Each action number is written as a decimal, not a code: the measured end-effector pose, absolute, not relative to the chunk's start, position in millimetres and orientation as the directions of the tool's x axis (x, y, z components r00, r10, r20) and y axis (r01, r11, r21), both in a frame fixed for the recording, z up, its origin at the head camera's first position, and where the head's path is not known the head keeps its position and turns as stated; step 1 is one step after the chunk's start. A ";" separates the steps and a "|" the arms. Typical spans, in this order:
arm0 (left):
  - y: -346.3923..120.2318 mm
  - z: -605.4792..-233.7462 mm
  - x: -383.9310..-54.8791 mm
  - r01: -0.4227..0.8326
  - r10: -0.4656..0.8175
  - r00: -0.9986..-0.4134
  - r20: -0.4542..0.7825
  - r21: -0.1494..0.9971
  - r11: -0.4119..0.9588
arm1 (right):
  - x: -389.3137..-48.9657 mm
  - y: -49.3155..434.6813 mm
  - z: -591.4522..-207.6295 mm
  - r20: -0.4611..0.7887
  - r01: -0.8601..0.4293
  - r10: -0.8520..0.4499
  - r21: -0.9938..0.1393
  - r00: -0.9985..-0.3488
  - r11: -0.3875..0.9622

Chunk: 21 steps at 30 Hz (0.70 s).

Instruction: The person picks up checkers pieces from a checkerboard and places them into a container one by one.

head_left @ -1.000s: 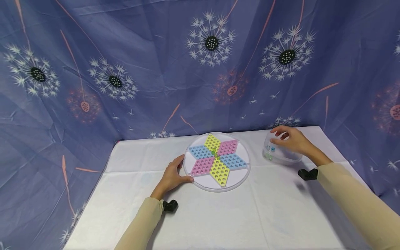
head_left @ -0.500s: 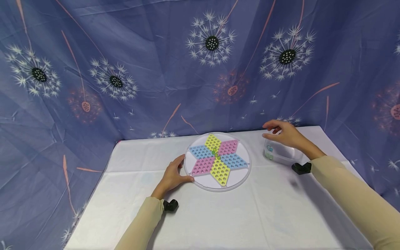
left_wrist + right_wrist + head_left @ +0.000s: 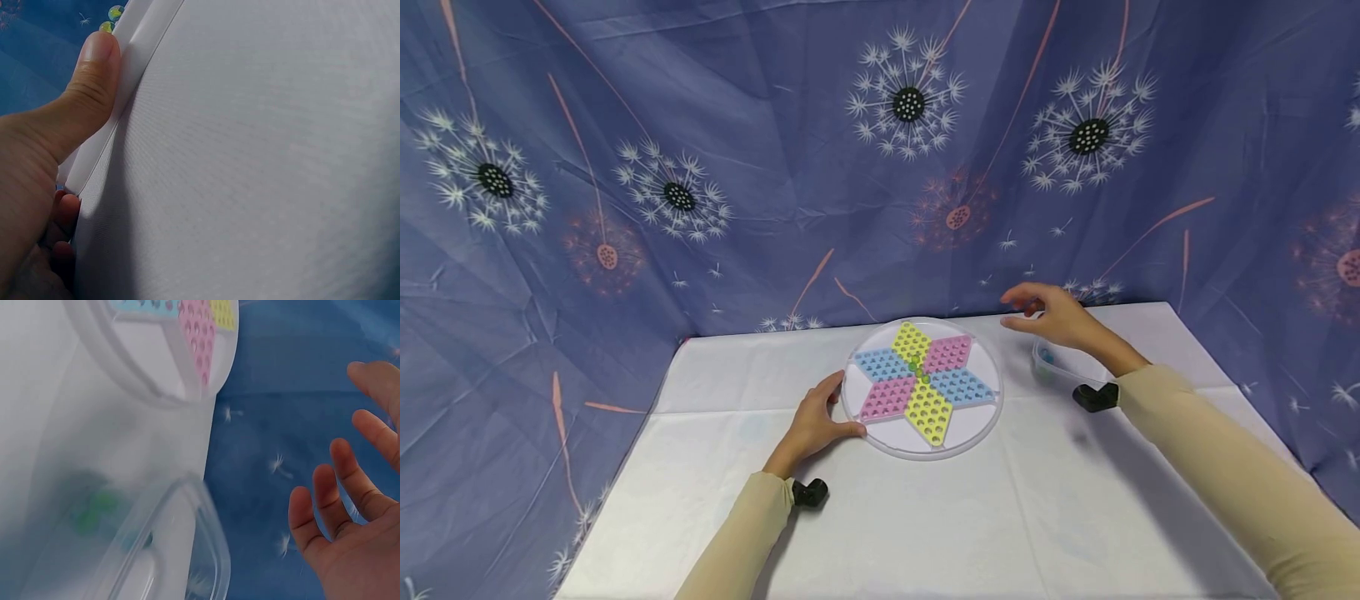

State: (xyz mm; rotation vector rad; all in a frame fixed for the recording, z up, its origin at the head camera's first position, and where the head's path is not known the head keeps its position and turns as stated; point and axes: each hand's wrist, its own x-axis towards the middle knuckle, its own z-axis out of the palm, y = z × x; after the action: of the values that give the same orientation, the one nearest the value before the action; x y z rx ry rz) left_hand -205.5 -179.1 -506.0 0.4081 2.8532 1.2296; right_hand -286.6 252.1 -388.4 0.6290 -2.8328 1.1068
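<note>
A round white Chinese checkers board (image 3: pixel 872 437) with a yellow, pink and blue star lies on the table. Several green marbles (image 3: pixel 918 372) sit in a line at its centre. My left hand (image 3: pixel 811 421) holds the board's left rim, thumb along the edge and fingers curled beside it, as the left wrist view confirms. My right hand (image 3: pixel 1054 318) is in the air between the board and a clear plastic tub (image 3: pixel 1078 374), thumb and fingers apart. No marble shows in it in the right wrist view (image 3: pixel 356 506). Blue marbles (image 3: pixel 1047 357) lie inside the tub.
A white cloth (image 3: pixel 970 525) covers the table. Behind it hangs a blue curtain (image 3: pixel 820 167) printed with dandelions, close to the far edge. In the right wrist view, blurred green marbles (image 3: pixel 97 511) show through the tub's wall.
My right hand has risen from above the tub and moved left toward the board, uncovering part of the tub's interior. My left hand and the marbles on the board have stayed put.
</note>
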 end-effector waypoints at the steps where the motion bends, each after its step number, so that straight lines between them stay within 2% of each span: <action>1: -179.1 -505.7 -205.4 0.234 0.241 -0.966 0.095 0.715 0.658 | -286.6 248.8 -387.6 0.178 -0.391 -0.367 -0.642 -0.913 0.660; 21: -178.6 -506.1 -205.6 0.221 0.226 -0.970 0.090 0.713 0.666 | -290.8 188.7 -391.0 0.163 -0.427 -0.450 -0.693 -0.878 0.581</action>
State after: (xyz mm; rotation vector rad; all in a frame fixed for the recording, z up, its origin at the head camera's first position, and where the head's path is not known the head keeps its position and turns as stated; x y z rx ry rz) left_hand -205.6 -178.6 -506.1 0.3843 2.8617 1.2234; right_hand -290.8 188.7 -391.0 0.7823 -2.8198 1.2233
